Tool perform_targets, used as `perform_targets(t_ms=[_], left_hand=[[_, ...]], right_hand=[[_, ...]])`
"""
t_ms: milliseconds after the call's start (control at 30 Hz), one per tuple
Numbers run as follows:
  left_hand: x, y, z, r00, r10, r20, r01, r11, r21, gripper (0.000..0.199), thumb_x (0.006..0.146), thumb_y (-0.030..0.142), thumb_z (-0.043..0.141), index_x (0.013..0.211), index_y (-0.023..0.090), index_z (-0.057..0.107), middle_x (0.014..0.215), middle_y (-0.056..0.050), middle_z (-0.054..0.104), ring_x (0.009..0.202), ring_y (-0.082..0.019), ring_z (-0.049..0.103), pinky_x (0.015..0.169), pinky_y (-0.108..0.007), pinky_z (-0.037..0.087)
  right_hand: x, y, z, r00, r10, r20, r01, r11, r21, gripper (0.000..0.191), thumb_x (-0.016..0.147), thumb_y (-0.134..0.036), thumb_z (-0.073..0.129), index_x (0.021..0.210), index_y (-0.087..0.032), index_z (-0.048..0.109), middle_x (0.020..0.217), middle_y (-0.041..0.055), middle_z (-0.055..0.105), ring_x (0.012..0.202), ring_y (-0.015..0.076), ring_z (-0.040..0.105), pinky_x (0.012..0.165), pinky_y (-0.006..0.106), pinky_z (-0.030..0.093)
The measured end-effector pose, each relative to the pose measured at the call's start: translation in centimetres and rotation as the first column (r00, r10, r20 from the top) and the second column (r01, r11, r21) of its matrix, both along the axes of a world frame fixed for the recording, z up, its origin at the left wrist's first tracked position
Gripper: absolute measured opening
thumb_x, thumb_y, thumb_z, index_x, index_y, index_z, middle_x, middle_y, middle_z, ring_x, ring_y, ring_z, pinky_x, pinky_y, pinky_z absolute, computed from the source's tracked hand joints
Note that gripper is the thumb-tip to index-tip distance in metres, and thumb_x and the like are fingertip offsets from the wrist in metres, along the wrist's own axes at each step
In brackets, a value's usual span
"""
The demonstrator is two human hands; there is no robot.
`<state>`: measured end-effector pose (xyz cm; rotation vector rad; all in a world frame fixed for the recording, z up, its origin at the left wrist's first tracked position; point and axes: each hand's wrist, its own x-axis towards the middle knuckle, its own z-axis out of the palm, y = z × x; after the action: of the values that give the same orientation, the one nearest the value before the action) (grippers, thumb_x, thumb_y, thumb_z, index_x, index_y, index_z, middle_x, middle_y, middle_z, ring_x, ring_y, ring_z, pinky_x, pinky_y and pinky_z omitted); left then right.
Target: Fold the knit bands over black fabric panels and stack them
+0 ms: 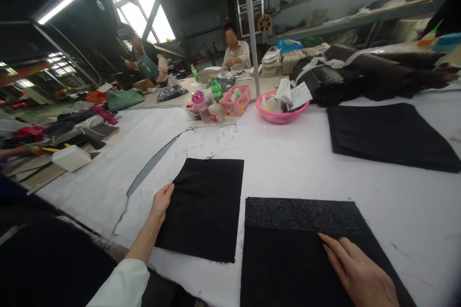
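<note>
My left hand (163, 201) pinches the left edge of a black cloth piece (205, 211) that lies on the white table covering. At the lower right, my right hand (355, 266) rests on a second black cloth piece (281, 264), its fingers close together near a speckled grey band (302, 213) along the top edge. Whether those fingertips grip any fabric cannot be made out. A narrow strip of white surface separates the two cloths. Farther back on the right sits a stack of black cloth (389, 134).
A pink basin (283, 116) with papers, a pink box (236, 101) and bottles stand at the table's far side. Dark fabric (367, 74) is heaped at the back right. A white container (71, 159) sits left. Two people are across the table.
</note>
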<state>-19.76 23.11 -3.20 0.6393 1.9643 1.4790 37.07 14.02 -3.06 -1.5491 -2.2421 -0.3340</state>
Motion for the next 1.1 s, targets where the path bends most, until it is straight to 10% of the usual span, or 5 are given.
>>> perform_targets(t_ms=[1100], left_hand=[[0.2, 0.1, 1.7, 0.997, -0.071, 0.032, 0.073, 0.994, -0.081, 0.027, 0.075, 0.03, 0.073, 0.093, 0.01, 0.07, 0.074, -0.006, 0.073, 0.079, -0.02, 0.071, 0.077, -0.03, 0.057]], right_hand=[[-0.5, -0.2, 0.9, 0.999, -0.03, 0.024, 0.032, 0.996, -0.085, 0.034, 0.1, -0.039, 0.042, 0.124, -0.027, 0.063, 0.076, -0.0004, 0.058, 0.07, 0.0102, 0.057, 0.06, 0.026, 0.033]])
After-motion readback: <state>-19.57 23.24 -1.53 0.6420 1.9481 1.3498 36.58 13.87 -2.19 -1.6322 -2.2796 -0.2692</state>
